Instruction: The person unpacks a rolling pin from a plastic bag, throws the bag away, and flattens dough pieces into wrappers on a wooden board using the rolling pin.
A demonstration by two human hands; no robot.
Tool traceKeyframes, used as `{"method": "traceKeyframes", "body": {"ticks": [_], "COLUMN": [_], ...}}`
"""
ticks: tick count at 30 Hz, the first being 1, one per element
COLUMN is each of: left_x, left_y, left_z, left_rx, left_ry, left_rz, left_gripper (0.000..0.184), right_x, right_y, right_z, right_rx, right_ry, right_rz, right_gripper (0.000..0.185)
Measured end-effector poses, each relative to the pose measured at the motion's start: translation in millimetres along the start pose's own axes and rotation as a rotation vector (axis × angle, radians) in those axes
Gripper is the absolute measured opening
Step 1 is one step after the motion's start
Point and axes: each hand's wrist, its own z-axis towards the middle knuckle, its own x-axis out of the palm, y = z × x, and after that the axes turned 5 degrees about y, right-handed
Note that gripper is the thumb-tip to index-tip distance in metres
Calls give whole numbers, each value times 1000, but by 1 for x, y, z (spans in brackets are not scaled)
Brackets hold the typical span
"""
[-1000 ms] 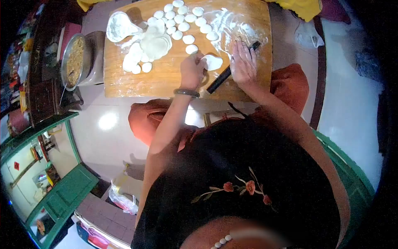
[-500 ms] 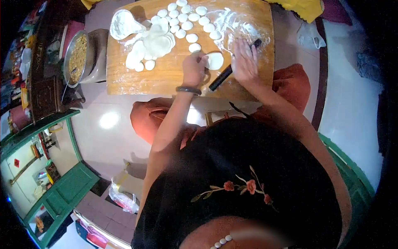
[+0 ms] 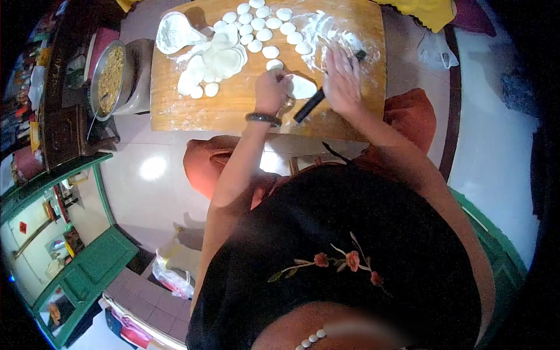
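Observation:
My left hand (image 3: 272, 92) pinches the left edge of a flat dough wrapper (image 3: 301, 87) on the wooden board. A bracelet circles that wrist. My right hand (image 3: 342, 81) lies flat, fingers stretched out, over a black rolling pin (image 3: 309, 106). The pin slants across the board; its near end shows and the palm hides its middle. Its upper part touches or lies close to the wrapper's right edge. Just above my left hand sits a small dough disc (image 3: 274, 65). Several more dough discs (image 3: 273, 23) are scattered beyond it.
Overlapping rolled wrappers (image 3: 224, 63) lie on the left of the floured board (image 3: 233, 111). A flour-dusted white scoop-like container (image 3: 175, 34) is at the far left corner. Left of the board stands a metal bowl of filling (image 3: 111, 79) with a utensil in it.
My right hand and the rolling pin have shifted slightly left. The wrapper looks longer, its right end nearer the pin. My left hand keeps its pinch.

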Motion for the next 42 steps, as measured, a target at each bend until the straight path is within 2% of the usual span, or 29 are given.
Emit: {"method": "traceKeyframes", "body": {"ticks": [2,5,6,7,9,12,13,15,16,19,21,22,23,25,26,27,28,29,31,33,35,38,41,42], "left_x": [4,11,13,13,13,6,7,5,0,-26,-51,-68,-87,-123,-131,-135,-132,-124,-95,-46,-2,35,50,53], "left_y": [2,-18,-21,-29,-32,-18,-18,-7,-8,-20,-10,6,19,14,12,10,-1,-12,-13,-16,-45,-41,-43,-41], "left_z": [-10,-20,-15,-8,-1,0,-8,-9,-10,-1,20,34,45,55,51,44,40,36,36,40,44,67,63,55], "left_rx": [-150,30,144,94,61,31,157,234,183,160,116,177,240,183,196,208,135,134,302,306,476,391,489,505], "left_ry": [82,89,33,62,103,231,131,127,142,-3,-53,-90,-120,-256,-302,-350,-450,-487,-420,-173,-78,-126,-177,-105], "left_rz": [-421,-37,238,411,386,273,280,205,141,154,346,314,282,581,642,705,773,828,684,599,577,525,605,516], "left_gripper": [9,14,18,28,24,20,18,19,14,11,13,14,16,29,37,45,51,43,34,21,14,11,10,8], "right_x": [-9,5,1,2,-6,1,8,-11,-10,-8,-10,-11,-12,-20,-23,-22,-21,-19,-11,-14,-16,-13,-17,-22], "right_y": [-4,4,13,20,33,20,11,5,-3,-27,-29,-29,-31,-42,-41,-44,-48,-52,-63,-68,-70,-80,-74,-71], "right_z": [-26,-2,11,23,38,27,13,-18,-26,-42,-39,-37,-32,-25,-21,-21,-19,-15,-8,0,5,4,-7,-10], "right_rx": [60,-8,-34,-31,-10,-40,-32,17,-4,-53,-110,-138,-156,-177,-189,-185,-180,-173,-168,-199,-192,-161,-97,-82], "right_ry": [-18,-48,-75,-58,-28,-64,-97,-16,-11,15,46,-42,-39,-26,-139,-130,-124,-118,-153,-205,-172,-139,-81,-50], "right_rz": [72,-21,58,-24,47,-78,-61,-11,7,42,82,80,116,177,177,170,163,157,126,95,133,150,128,109], "right_gripper": [62,60,60,61,63,66,70,73,73,75,77,66,58,45,29,28,28,28,25,24,22,30,45,50]}}
